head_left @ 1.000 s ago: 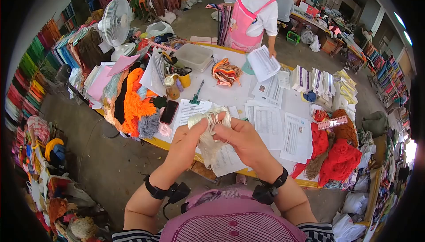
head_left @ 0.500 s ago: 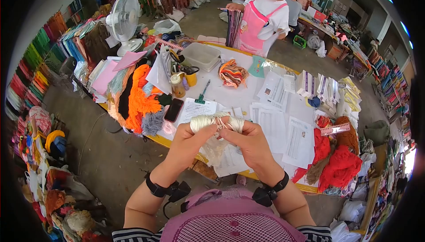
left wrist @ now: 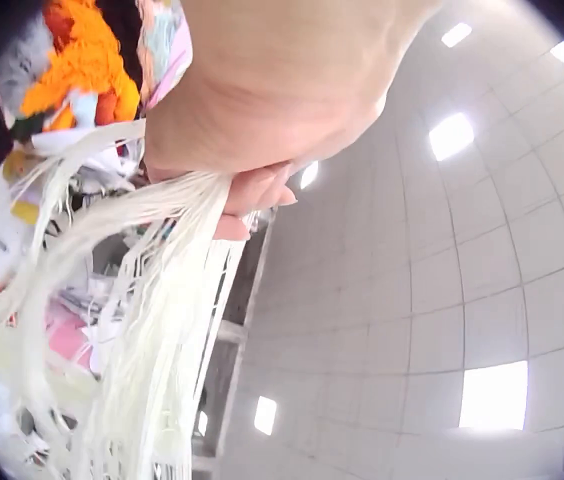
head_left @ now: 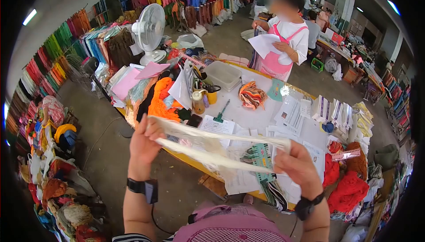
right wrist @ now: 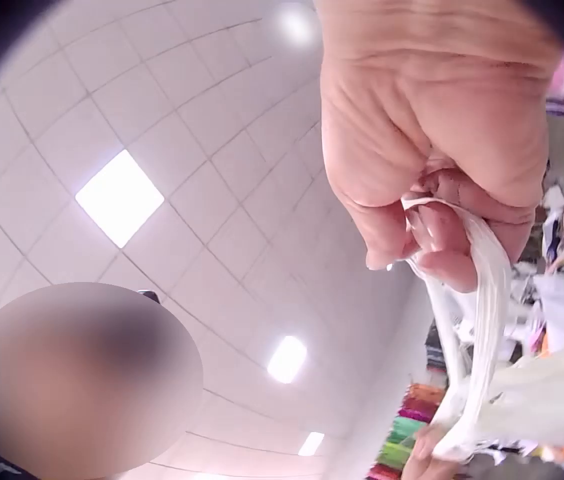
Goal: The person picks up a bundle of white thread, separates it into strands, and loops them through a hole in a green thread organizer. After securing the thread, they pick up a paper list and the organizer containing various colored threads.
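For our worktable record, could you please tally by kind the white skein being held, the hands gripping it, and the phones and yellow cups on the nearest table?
White skein: 1
Hands (left hand, right hand): 2
Phone: 1
Yellow cup: 1
Total: 5

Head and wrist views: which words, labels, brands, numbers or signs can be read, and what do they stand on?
None can be read.
Printed sheets: lines too small.
Purple-striped packets: markings too small.
Teal card beside the multicoloured yarn: marks too blurred.
White yarn: no label visible.
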`<state>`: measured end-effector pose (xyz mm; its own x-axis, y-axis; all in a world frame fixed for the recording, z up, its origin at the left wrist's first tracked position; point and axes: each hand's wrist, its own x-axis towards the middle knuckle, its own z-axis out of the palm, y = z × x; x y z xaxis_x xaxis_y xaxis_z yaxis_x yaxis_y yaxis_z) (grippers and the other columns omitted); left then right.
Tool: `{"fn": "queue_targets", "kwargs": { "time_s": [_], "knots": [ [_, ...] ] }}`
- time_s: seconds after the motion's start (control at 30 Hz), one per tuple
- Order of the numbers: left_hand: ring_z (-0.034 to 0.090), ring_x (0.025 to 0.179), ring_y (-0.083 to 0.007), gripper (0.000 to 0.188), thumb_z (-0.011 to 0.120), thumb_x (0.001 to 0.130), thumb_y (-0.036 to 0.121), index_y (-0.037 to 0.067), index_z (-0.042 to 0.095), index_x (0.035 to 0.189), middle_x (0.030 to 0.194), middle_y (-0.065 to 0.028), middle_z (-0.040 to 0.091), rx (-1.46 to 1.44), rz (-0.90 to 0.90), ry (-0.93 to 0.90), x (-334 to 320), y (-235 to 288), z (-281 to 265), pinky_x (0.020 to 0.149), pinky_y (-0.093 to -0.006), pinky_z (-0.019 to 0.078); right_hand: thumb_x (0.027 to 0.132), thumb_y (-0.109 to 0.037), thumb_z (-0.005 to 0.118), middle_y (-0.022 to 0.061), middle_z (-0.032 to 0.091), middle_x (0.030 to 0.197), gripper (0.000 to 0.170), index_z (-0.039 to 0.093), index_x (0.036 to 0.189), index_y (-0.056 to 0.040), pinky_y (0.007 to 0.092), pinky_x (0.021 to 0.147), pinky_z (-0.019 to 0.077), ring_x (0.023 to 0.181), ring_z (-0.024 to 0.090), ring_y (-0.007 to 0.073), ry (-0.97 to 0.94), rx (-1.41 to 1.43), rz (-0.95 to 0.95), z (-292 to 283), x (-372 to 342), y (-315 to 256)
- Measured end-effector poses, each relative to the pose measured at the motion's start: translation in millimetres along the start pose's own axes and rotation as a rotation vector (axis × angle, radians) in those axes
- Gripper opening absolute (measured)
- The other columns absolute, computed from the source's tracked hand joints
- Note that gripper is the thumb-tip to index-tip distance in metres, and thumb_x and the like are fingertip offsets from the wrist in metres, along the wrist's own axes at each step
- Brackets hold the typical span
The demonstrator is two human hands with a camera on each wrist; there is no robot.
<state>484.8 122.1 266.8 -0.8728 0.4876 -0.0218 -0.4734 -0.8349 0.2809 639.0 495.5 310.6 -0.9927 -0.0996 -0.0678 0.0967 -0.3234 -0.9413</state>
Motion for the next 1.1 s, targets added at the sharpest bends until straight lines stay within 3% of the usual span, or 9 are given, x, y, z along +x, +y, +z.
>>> {"fn": "queue_targets", "kwargs": {
  "time_s": [0.13,0.23,0.33,0.5,0.57,0.67,0.77,0.9,1.1],
  "knots": [
    [0.030,0.053,-0.0078,0.034,0.040,0.103,0.035,0.014,0.043,0.077,0.059,0.0061,0.030,0.080,0.101,0.078,-19,52,-43,0.059,-0.0258,0.0321,0.094,-0.015,0.058,-0.0060,0.040,0.069,0.012,0.052,0.090,-0.0057,0.0208,0.049,0.0309,0.055,0.034,0.0034,0.034,-0.020,0.072,-47,-10,-16],
    [0.026,0.047,-0.0074,0.037,0.041,0.102,0.035,0.015,0.041,0.072,0.054,0.0070,0.027,0.065,0.191,0.112,-29,83,-78,0.050,-0.0250,0.0281,0.095,-0.017,0.058,-0.0074,0.038,0.064,0.013,0.053,0.086,-0.0088,0.0205,0.045,0.0251,0.051,0.029,0.0023,0.200,-0.348,0.040,-72,-11,-18],
    [0.018,0.038,-0.0072,0.042,0.045,0.099,0.035,0.020,0.035,0.062,0.047,0.0081,0.020,0.188,0.446,0.515,-35,103,-113,0.038,-0.0254,0.0160,0.095,-0.019,0.057,-0.0099,0.027,0.056,0.019,0.049,0.079,-0.0127,0.0206,0.040,0.0167,0.044,0.023,0.0010,0.327,-0.193,-0.004,-97,-4,-27],
    [0.019,0.039,-0.0061,0.039,0.051,0.096,0.034,0.019,0.036,0.063,0.048,0.0080,0.023,0.240,0.601,0.707,-45,133,-174,0.037,-0.0259,0.0131,0.092,-0.019,0.063,-0.0073,0.033,0.057,0.021,0.053,0.076,-0.0081,0.0236,0.043,0.0212,0.047,0.029,0.0039,0.610,-0.173,-0.063,-177,14,-11],
    [0.019,0.040,-0.0061,0.037,0.054,0.095,0.033,0.018,0.038,0.065,0.050,0.0077,0.024,0.393,0.824,0.893,-46,136,-183,0.038,-0.0256,0.0137,0.090,-0.017,0.064,-0.0043,0.038,0.058,0.027,0.052,0.070,-0.0031,0.0277,0.048,0.0274,0.054,0.034,0.0081,0.910,-0.885,-0.502,-243,27,15],
    [0.019,0.041,-0.0063,0.035,0.055,0.095,0.033,0.018,0.040,0.066,0.052,0.0076,0.025,0.321,0.904,1.078,-66,164,-214,0.038,-0.0255,0.0139,0.090,-0.018,0.063,-0.0006,0.043,0.060,0.032,0.050,0.068,0.0012,0.0307,0.055,0.0318,0.060,0.037,0.0111,1.161,-0.682,-0.368,-293,-2,-9],
    [0.021,0.041,-0.0064,0.036,0.055,0.095,0.035,0.018,0.040,0.066,0.053,0.0079,0.026,0.523,0.916,1.047,-53,144,-197,0.038,-0.0256,0.0145,0.091,-0.019,0.061,0.0037,0.041,0.060,0.031,0.050,0.071,0.0016,0.0321,0.056,0.0342,0.060,0.038,0.0123,1.173,-1.080,-0.490,-295,-14,-23],
    [0.021,0.042,-0.0061,0.041,0.054,0.096,0.039,0.018,0.038,0.064,0.054,0.0074,0.028,0.668,0.775,0.919,-21,121,-182,0.039,-0.0254,0.0146,0.092,-0.023,0.060,0.0149,0.049,0.063,0.028,0.053,0.076,-0.0013,0.0399,0.058,0.0387,0.060,0.048,0.0294,1.043,-1.397,-0.394,-237,-3,-26],
    [0.019,0.043,-0.0063,0.043,0.051,0.097,0.042,0.019,0.036,0.064,0.054,0.0074,0.024,0.684,0.645,0.847,6,78,-164,0.040,-0.0251,0.0121,0.089,-0.022,0.062,0.0158,0.055,0.069,0.023,0.054,0.074,-0.0061,0.0460,0.059,0.0420,0.068,0.055,0.0359,0.870,-1.993,-0.471,-206,-2,-30]
  ]
}}
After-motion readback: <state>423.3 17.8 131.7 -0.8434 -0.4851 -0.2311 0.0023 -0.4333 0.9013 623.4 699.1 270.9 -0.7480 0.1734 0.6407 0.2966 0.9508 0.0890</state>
